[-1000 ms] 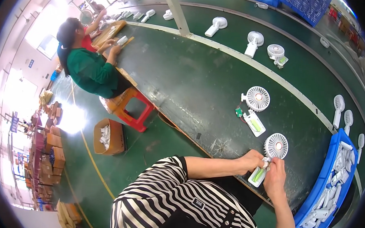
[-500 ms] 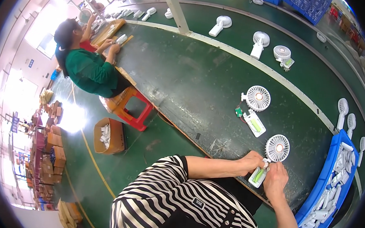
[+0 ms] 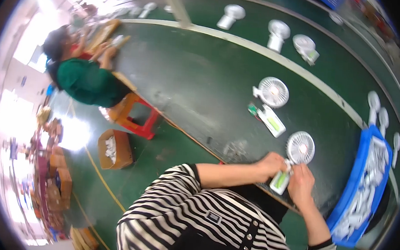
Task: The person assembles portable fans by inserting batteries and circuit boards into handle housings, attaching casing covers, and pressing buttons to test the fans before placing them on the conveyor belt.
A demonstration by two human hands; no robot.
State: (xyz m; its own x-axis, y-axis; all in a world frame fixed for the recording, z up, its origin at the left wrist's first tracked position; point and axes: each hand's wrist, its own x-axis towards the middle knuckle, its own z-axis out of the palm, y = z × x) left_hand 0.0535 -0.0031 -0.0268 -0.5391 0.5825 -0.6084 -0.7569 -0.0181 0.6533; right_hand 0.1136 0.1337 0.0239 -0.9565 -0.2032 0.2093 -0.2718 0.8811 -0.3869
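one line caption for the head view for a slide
Both hands, left hand and right hand, hold a small white fan at the edge of a green table beside a blue bin.

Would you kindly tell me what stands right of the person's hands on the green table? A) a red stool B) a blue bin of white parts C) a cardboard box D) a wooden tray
B: the blue bin, filled with white parts, sits just right of the right hand holding the small white fan.

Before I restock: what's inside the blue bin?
The blue bin holds a heap of white parts, seemingly fan pieces. What lies beneath the top layer is covered, and the picture is too blurred to tell them apart.
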